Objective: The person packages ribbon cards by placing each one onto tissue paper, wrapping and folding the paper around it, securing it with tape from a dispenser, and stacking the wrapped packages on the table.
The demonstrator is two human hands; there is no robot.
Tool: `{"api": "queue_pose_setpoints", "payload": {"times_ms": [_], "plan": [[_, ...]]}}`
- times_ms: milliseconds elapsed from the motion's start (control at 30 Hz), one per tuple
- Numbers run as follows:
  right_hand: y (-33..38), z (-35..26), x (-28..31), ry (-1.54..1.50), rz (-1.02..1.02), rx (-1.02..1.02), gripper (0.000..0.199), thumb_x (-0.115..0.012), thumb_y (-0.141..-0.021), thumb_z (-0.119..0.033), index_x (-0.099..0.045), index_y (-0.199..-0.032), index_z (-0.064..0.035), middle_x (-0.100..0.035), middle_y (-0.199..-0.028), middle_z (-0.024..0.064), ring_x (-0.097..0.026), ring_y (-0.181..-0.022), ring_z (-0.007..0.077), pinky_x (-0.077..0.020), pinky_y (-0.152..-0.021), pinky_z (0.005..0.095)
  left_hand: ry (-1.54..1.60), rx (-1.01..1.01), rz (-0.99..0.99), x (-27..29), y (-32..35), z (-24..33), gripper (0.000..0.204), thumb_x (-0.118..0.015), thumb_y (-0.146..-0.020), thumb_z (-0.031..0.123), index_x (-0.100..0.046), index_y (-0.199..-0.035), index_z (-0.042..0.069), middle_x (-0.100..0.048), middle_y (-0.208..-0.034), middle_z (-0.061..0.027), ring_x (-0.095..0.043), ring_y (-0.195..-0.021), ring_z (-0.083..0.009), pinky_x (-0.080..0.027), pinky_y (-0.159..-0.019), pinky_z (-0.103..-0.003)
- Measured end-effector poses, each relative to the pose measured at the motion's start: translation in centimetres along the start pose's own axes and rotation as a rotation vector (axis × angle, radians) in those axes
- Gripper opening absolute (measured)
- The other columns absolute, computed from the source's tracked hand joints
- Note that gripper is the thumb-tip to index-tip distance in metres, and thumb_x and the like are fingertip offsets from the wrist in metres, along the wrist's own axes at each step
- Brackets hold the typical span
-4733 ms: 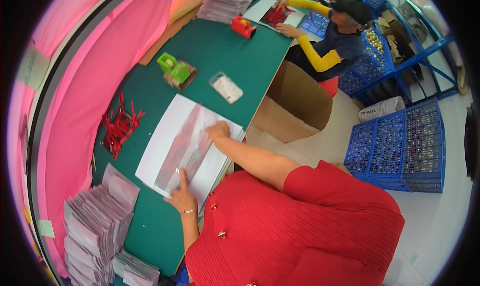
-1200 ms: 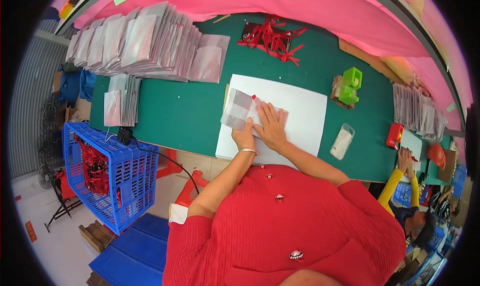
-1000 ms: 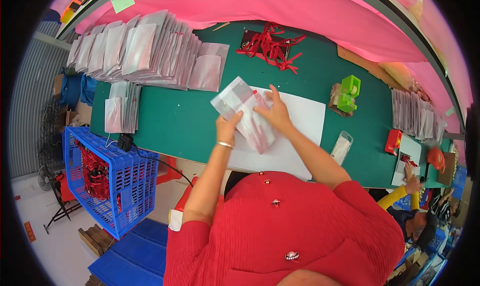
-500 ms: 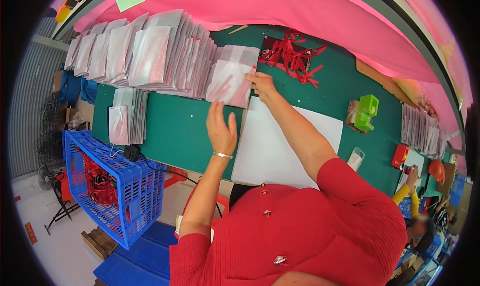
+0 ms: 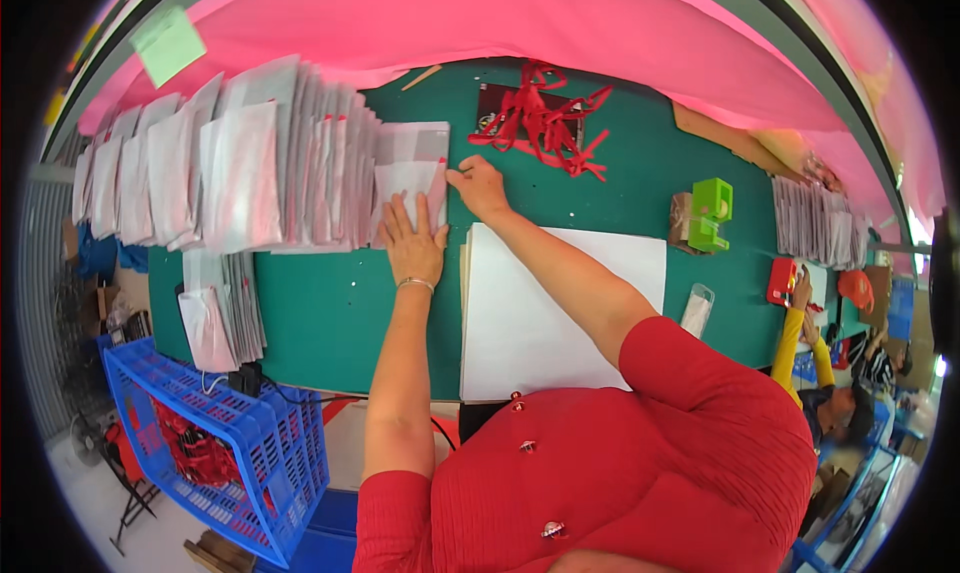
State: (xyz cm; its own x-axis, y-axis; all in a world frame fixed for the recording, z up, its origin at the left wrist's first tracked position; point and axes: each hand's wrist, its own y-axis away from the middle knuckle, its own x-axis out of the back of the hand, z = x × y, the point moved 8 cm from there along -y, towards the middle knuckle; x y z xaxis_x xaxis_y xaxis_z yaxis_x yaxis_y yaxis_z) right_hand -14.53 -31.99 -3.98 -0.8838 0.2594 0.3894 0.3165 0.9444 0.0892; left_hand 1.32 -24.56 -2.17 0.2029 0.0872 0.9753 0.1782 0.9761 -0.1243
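My left hand [image 5: 412, 241] lies flat, fingers spread, on the lower part of a whitish translucent pouch [image 5: 412, 145] with a small red tab at its right edge. The pouch leans at the right end of a long row of similar pouches [image 5: 240, 178]. Beside that tab is my right hand [image 5: 482, 186], its fingers curled together at the pouch's edge. Whether anything is between those fingertips is hidden. Under my right forearm lies a stack of large white sheets [image 5: 560, 303].
Red ribbons [image 5: 545, 123] lie over a dark flat piece on the green table. A green tape dispenser [image 5: 711, 213] stands to the right. A smaller pouch group [image 5: 222, 308] is at the left, above a blue crate [image 5: 215, 423]. A co-worker's yellow sleeve [image 5: 790, 343] shows far right.
The pouch has moved left against the row's end. My left hand has come down flat onto it, and my right hand has shifted to its edge. The view has shifted too.
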Motion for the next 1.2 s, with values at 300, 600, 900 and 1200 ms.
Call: {"api": "queue_pose_setpoints", "payload": {"times_ms": [300,600,900,1200], "plan": [[-1.7,5.1,17.0,-0.128,-0.009,-0.022,0.011,-0.063,-0.085,-0.016,-0.064,-0.091,-0.0061,-0.067,-0.079,0.0068,-0.063,-0.068,0.0151,-0.0505,-0.061,0.0304,0.031,0.009,0.075,3.1,0.4,-0.5,0.071,-0.061,-0.086,0.039,-0.033,-0.145,0.011,-0.024,-0.149,-0.0236,-0.023,-0.137,-0.0420,-0.022,-0.109,-0.055],[8.7,4.1,19.7,-0.267,-0.264,-0.105,0.015,-0.057,-0.090,-0.009,-0.059,-0.103,-0.0004,-0.063,-0.081,0.0055,-0.052,-0.059,0.0067,-0.0369,-0.046,0.0201,0.497,-0.196,0.208,21.2,11.2,4.8,0.039,-0.065,-0.084,0.017,-0.058,-0.121,0.007,-0.060,-0.119,-0.0145,-0.060,-0.104,-0.0307,-0.050,-0.089,-0.037],[21.3,-11.9,3.4,-0.353,-0.859,-0.063,0.018,-0.057,-0.091,-0.008,-0.058,-0.106,0.0024,-0.065,-0.090,0.0114,-0.063,-0.077,0.0164,-0.0542,-0.070,0.0283,0.992,1.048,1.031,33.2,38.3,-29.7,0.029,-0.051,-0.094,0.022,-0.061,-0.105,-0.003,-0.068,-0.086,-0.0134,-0.067,-0.074,-0.0201,-0.054,-0.065,-0.028],[30.2,-16.2,-19.1,0.228,-0.720,0.898,0.017,-0.059,-0.089,-0.008,-0.057,-0.103,0.0019,-0.063,-0.097,0.0158,-0.063,-0.086,0.0274,-0.0506,-0.076,0.0350,1.690,1.287,1.269,19.0,41.2,-64.6,0.040,-0.050,-0.091,0.012,-0.044,-0.123,-0.009,-0.052,-0.125,-0.0284,-0.057,-0.109,-0.0423,-0.051,-0.092,-0.046]]}}
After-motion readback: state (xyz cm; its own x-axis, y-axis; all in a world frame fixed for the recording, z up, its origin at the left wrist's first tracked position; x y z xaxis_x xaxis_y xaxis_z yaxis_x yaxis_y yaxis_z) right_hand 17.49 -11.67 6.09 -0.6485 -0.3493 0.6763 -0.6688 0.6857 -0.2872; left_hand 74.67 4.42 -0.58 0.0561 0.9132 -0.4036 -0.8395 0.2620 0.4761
